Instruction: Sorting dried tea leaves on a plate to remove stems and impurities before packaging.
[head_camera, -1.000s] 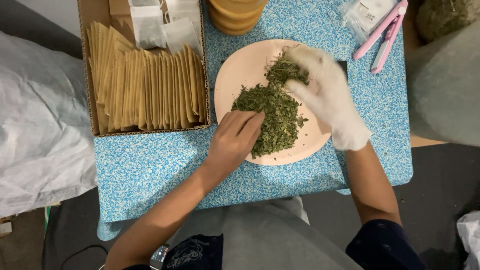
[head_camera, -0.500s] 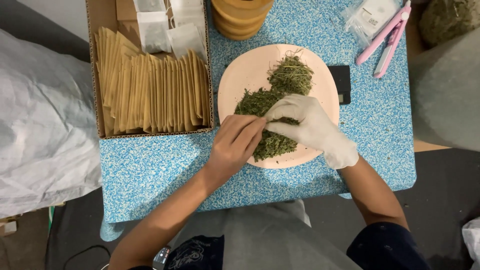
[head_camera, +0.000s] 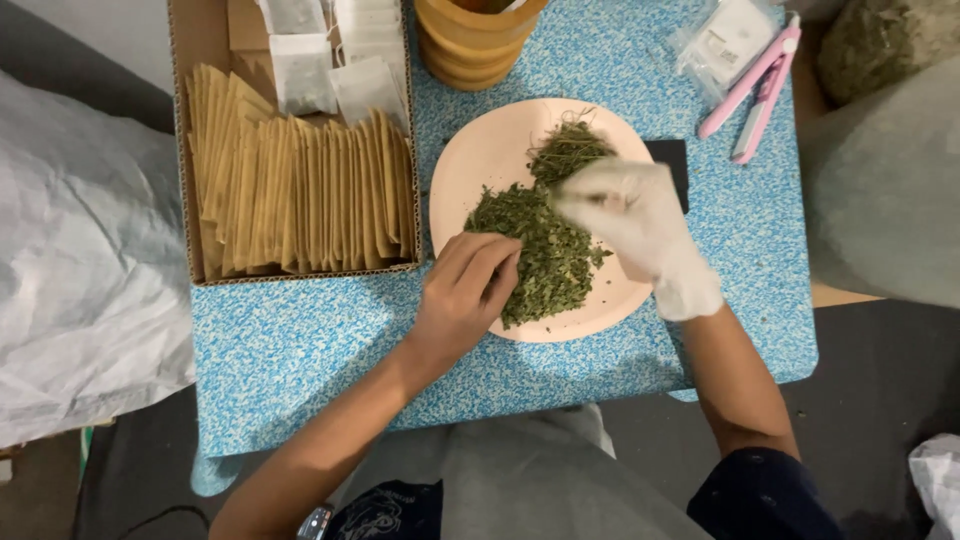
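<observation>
A pale pink plate (head_camera: 480, 160) lies on a blue speckled table (head_camera: 300, 350) and holds a heap of dried green herbs (head_camera: 545, 245). My bare left hand (head_camera: 465, 295) rests on the plate's near left edge, fingers curled into the herbs. My right hand (head_camera: 630, 215), in a white glove and blurred by motion, hovers over the middle of the heap with fingers pinched at the herbs; whether it holds any is unclear.
A cardboard box (head_camera: 185, 150) of upright tan paper envelopes (head_camera: 300, 200) and white sachets (head_camera: 340, 50) sits at the left. A tan round container (head_camera: 475, 40) stands behind the plate. Pink tool (head_camera: 750, 90), clear bags (head_camera: 720, 40), a dark flat object (head_camera: 670, 165) at right.
My gloved right hand moved from the plate's far right down over the heap, then back up toward its middle. My left hand stayed at the herbs' near left edge.
</observation>
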